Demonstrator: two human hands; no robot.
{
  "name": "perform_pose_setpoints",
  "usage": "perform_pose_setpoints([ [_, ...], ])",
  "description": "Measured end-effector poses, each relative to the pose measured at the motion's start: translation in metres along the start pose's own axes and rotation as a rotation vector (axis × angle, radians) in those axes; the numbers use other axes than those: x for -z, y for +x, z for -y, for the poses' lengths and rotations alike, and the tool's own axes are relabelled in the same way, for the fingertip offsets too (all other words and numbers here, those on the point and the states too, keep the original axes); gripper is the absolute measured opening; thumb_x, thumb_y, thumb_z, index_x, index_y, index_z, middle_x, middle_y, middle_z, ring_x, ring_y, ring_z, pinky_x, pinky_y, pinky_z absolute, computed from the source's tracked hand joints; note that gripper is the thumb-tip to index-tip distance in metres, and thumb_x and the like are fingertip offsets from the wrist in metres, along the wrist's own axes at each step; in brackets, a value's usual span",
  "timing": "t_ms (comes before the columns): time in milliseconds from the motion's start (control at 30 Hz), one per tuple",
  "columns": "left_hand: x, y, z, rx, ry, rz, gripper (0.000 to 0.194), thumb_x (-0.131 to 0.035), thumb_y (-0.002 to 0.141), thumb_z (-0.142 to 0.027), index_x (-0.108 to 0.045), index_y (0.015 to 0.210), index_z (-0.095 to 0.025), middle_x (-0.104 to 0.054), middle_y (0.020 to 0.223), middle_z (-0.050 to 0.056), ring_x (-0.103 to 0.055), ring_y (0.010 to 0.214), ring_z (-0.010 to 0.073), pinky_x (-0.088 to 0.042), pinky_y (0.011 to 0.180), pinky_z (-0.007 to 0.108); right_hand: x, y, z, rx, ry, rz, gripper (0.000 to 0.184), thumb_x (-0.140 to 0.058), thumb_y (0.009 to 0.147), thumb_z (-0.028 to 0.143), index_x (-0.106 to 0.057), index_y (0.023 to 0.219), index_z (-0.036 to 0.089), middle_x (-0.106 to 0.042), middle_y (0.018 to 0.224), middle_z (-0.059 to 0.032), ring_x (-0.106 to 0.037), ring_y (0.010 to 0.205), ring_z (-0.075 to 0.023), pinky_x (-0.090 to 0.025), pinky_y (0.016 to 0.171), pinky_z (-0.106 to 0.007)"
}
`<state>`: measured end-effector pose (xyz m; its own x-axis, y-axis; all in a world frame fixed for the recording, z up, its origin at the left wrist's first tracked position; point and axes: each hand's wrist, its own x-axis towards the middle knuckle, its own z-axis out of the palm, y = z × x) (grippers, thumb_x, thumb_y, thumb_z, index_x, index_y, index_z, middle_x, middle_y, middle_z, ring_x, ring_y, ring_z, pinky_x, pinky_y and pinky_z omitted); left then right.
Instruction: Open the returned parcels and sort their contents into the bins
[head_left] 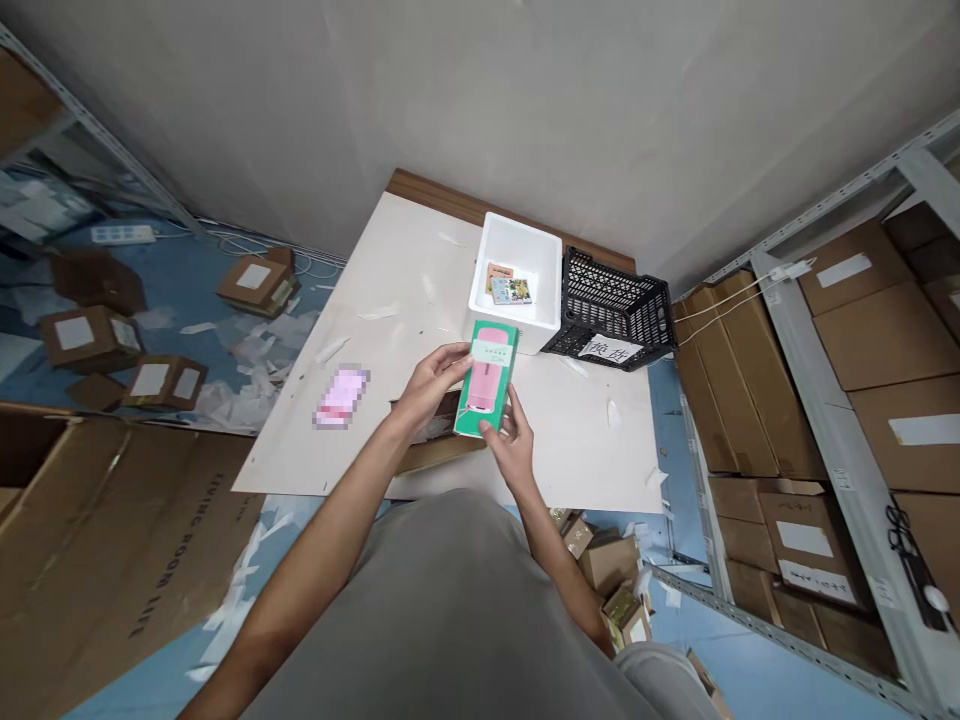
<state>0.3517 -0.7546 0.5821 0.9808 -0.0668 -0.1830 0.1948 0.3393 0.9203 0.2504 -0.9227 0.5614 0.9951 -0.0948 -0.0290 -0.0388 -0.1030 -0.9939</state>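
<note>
A flat green box (487,378) with a pink item pictured on its front is held tilted up over the table. My left hand (433,382) grips its left edge near the top, thumb across the front. At the lower right corner, my right hand (513,440) is closed around it with the thumb on the face. Beneath and behind the green box lies an open brown cardboard box (439,452), partly hidden by my hand. Just beyond stands a white bin (517,238) with two or three small printed packets (511,291) inside.
A black plastic crate (619,305) with a handwritten label adjoins the white bin. On the white table (405,270) lie paper scraps and a blurred pink object (341,397). Shelves with cartons (806,545) line the right; a large carton (142,540) and littered floor are left.
</note>
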Motion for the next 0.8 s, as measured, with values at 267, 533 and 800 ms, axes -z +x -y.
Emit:
perform_pose_setpoints([
  [267,0.007,-0.001,0.014,0.162,-0.18,0.029,0.071,-0.107,0.069,-0.049,-0.074,0.126,-0.023,-0.086,0.113,0.01,-0.082,0.106,0.0287,-0.065,0.095,0.041,0.005,-0.008,0.026,-0.257,0.451,0.1,0.092,-0.091,0.084,0.06,-0.06,0.165,0.03,-0.078,0.15,-0.0084,-0.076,0.135,-0.0302,-0.073,0.102,-0.043],
  [533,0.001,-0.01,0.018,0.285,-0.336,0.165,0.076,-0.095,0.075,-0.068,-0.08,0.129,-0.016,-0.087,0.12,0.017,-0.081,0.123,0.0449,-0.068,0.106,0.056,0.003,-0.012,0.007,-0.382,0.657,0.223,0.077,-0.086,0.085,0.066,-0.067,0.15,0.028,-0.081,0.142,-0.0107,-0.077,0.13,-0.0341,-0.077,0.09,-0.047],
  [800,0.008,-0.005,0.018,0.169,-0.22,-0.107,0.076,-0.103,0.07,-0.053,-0.076,0.131,-0.017,-0.086,0.125,0.015,-0.081,0.122,0.0368,-0.067,0.104,0.046,0.025,-0.008,0.013,-0.22,0.212,0.0,0.08,-0.084,0.096,0.065,-0.06,0.164,0.029,-0.073,0.153,-0.0131,-0.074,0.134,-0.0295,-0.075,0.088,-0.038],
])
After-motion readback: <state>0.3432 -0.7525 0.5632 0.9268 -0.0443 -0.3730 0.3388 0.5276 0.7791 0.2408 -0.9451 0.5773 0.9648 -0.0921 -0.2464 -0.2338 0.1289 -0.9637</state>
